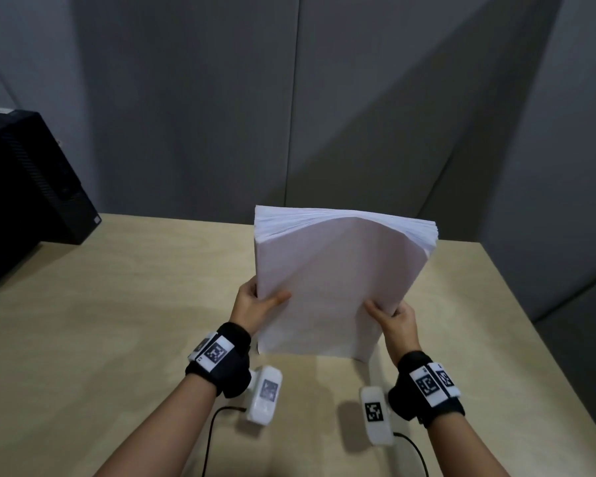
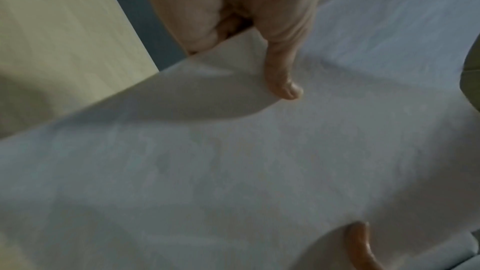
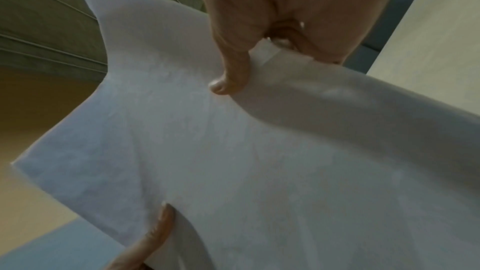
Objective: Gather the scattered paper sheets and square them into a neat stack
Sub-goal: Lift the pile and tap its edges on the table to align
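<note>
Two hands hold the paper stack (image 1: 327, 287) upright on its lower edge on the desk (image 1: 117, 304): the left hand (image 1: 255, 304) and the right hand (image 1: 396, 318) each pinch a side edge, thumb on the near face and fingers behind. A thick ream like this is probably heavy yet limp; its front sheets bow outward and the top edge fans unevenly. Smooth sheets may slide apart, so gripping low on both sides seems sound. Bare desk surrounds the stack, with a black box (image 1: 25, 180) far left and the desk's right edge nearer.

One paper stack (image 1: 324, 287), one black box (image 1: 25, 173), one table (image 1: 117, 287).
</note>
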`<move>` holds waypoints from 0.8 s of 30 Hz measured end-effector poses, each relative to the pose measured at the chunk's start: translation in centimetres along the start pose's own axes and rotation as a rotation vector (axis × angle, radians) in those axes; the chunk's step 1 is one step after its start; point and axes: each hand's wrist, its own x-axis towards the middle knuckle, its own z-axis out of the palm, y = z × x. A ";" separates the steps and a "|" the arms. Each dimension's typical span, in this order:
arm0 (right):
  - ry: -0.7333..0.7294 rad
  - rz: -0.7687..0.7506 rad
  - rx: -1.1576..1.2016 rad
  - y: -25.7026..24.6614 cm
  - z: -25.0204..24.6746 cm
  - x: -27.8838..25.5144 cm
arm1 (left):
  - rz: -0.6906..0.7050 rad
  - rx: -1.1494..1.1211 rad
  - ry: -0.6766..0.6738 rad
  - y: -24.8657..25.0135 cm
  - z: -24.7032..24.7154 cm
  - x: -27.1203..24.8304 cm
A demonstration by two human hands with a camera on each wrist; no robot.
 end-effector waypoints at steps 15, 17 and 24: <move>0.038 0.212 -0.506 1.9 -0.1 2.6 | -0.112 0.435 0.086 -2.2 -2.6 2.2; -0.010 0.354 -0.615 2.9 0.1 2.3 | -0.236 0.572 0.081 -3.8 -3.2 2.3; -0.060 0.569 -0.800 5.6 0.3 -0.7 | -0.514 0.730 0.031 -8.7 -3.3 -0.2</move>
